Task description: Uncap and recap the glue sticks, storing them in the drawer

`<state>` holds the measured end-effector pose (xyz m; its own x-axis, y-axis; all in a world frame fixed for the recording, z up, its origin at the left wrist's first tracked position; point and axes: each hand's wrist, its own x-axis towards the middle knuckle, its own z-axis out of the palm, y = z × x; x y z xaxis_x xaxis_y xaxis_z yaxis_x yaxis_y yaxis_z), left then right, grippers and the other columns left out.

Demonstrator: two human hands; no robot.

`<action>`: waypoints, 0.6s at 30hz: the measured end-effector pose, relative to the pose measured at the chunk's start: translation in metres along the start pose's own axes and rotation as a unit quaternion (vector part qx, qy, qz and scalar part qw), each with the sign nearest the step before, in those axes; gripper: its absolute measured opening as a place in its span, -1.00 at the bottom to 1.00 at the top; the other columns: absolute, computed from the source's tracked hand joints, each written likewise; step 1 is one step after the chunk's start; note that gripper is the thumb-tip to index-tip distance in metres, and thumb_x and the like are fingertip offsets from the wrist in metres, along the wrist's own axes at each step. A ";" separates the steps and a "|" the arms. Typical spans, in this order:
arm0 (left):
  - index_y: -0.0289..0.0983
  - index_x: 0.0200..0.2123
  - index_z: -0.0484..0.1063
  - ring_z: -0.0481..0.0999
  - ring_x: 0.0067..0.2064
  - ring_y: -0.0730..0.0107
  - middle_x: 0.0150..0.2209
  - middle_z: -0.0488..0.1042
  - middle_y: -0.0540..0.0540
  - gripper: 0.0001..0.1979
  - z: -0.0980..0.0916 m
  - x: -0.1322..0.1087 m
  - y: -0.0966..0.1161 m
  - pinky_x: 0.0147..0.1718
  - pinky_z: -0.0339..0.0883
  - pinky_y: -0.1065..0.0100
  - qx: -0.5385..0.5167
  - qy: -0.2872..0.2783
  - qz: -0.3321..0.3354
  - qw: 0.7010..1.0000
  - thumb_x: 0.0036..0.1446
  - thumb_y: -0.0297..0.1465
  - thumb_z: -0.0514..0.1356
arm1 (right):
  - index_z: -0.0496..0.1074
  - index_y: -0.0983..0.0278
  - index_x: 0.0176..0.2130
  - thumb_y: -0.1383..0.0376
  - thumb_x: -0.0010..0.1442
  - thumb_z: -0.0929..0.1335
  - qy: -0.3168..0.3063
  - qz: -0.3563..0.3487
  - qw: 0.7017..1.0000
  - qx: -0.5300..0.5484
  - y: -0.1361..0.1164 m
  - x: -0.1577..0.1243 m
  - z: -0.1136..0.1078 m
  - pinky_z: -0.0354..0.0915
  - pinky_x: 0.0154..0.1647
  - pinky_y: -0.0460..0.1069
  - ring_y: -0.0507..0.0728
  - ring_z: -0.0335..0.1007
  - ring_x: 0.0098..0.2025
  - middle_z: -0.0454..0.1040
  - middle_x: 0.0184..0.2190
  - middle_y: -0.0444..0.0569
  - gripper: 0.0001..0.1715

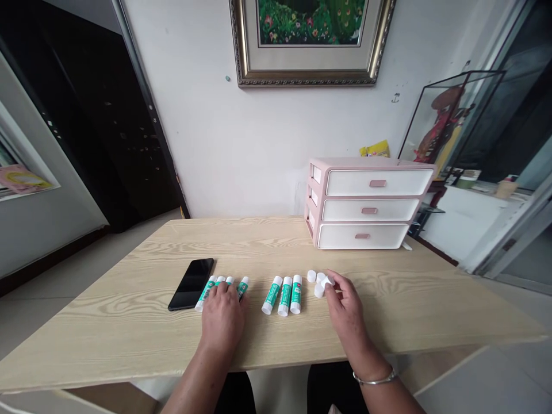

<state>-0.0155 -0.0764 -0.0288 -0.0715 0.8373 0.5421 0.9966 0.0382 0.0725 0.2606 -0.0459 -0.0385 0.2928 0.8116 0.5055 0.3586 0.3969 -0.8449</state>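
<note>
My left hand [222, 316] lies palm down over a row of green-and-white glue sticks [206, 292]. Its fingers curl down onto them, and one glue stick [243, 285] pokes out tilted by the thumb; the exact grip is hidden under the hand. Three more glue sticks [285, 296] lie side by side mid-table, apart from both hands. My right hand [346, 305] is closed, pinching a white cap [328, 281] between thumb and forefinger. Several loose white caps [311, 276] are clustered at its fingertips.
A black phone [192, 284] lies left of the glue sticks. On the wooden table [241, 241], a pink-and-white drawer unit [368, 210] stands at the back right against the wall. Behind it are a yellow packet [375, 149] and a glass case [448, 121].
</note>
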 end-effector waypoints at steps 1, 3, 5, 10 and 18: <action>-0.30 -0.17 0.54 0.52 -0.06 0.00 -0.18 0.56 -0.27 -0.74 -0.001 0.001 0.001 -0.01 0.34 0.08 -0.051 0.011 -0.009 0.999 0.30 -0.28 0.10 | 0.54 0.30 -0.04 0.11 0.25 0.33 -0.003 -0.006 1.000 0.021 -0.004 -0.001 0.002 0.44 -0.28 0.03 0.18 0.48 -0.21 0.56 -0.11 0.14 -0.59; -0.28 -0.11 0.50 0.54 -0.10 0.07 -0.17 0.56 -0.23 -0.71 -0.003 0.002 0.004 -0.07 0.37 0.14 -0.181 0.012 -0.035 0.983 0.33 -0.23 0.08 | 0.55 0.27 -0.08 0.12 0.24 0.35 -0.013 -0.014 0.998 0.063 -0.013 -0.004 0.006 0.46 -0.25 0.04 0.18 0.50 -0.22 0.58 -0.16 0.10 -0.64; -0.26 -0.06 0.46 0.54 -0.19 0.15 -0.21 0.57 -0.16 -0.67 -0.006 0.003 0.009 -0.20 0.39 0.21 -0.319 -0.026 -0.059 0.946 0.33 -0.15 0.09 | 0.54 0.25 -0.09 0.12 0.23 0.38 -0.027 -0.012 0.994 0.106 -0.021 -0.006 0.010 0.49 -0.20 0.05 0.17 0.53 -0.21 0.60 -0.18 0.07 -0.67; -0.24 0.00 0.36 0.48 -0.34 0.31 -0.29 0.53 -0.06 -0.61 -0.010 0.002 0.027 -0.42 0.33 0.36 -0.594 -0.165 -0.071 0.784 0.30 -0.07 0.13 | 0.51 0.23 -0.06 0.13 0.27 0.39 -0.086 0.002 0.978 0.191 -0.036 -0.012 0.024 0.51 -0.25 0.01 0.14 0.56 -0.26 0.62 -0.22 0.02 -0.69; -0.24 -0.09 0.38 0.40 -0.27 0.40 -0.27 0.48 0.00 -0.80 -0.020 0.002 0.036 -0.26 0.31 0.40 -0.639 -0.238 -0.011 0.731 0.28 -0.27 0.16 | 0.47 0.19 0.05 0.18 0.35 0.36 -0.171 -0.046 0.959 0.221 -0.031 -0.023 0.046 0.47 -0.07 0.03 0.14 0.52 -0.08 0.55 -0.04 0.04 -0.70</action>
<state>0.0189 -0.0845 -0.0084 0.2380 0.9509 0.1977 0.1213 -0.2310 0.9654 0.2015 -0.0575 -0.0318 -0.0572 0.8272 0.5590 -0.0648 0.5557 -0.8289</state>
